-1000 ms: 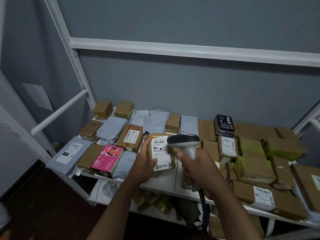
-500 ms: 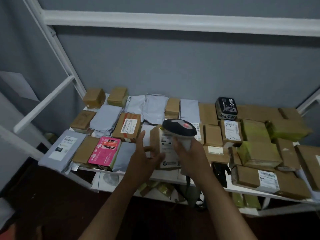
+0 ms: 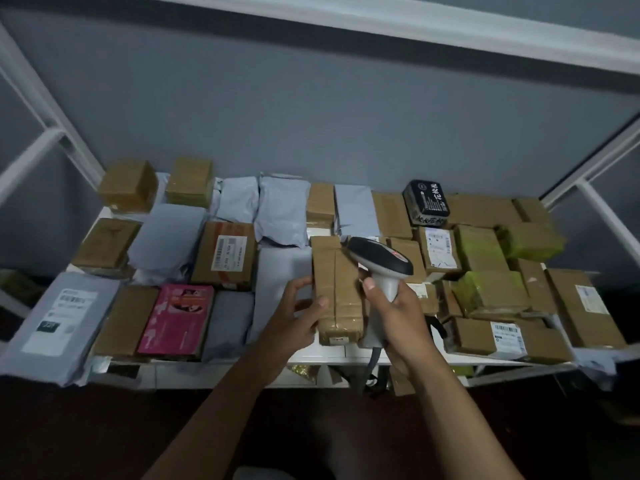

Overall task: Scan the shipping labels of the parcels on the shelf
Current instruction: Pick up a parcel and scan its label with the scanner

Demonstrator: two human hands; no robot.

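Grey wall behind, our shelf (image 3: 221,370) is packed with parcels. Since a second ago we have turned the box (image 3: 337,289) label-down at the front edge: it seems scanned. Our left hand (image 3: 298,318) pinches its side; our right hand (image 3: 398,317) grips the scanner (image 3: 381,268).
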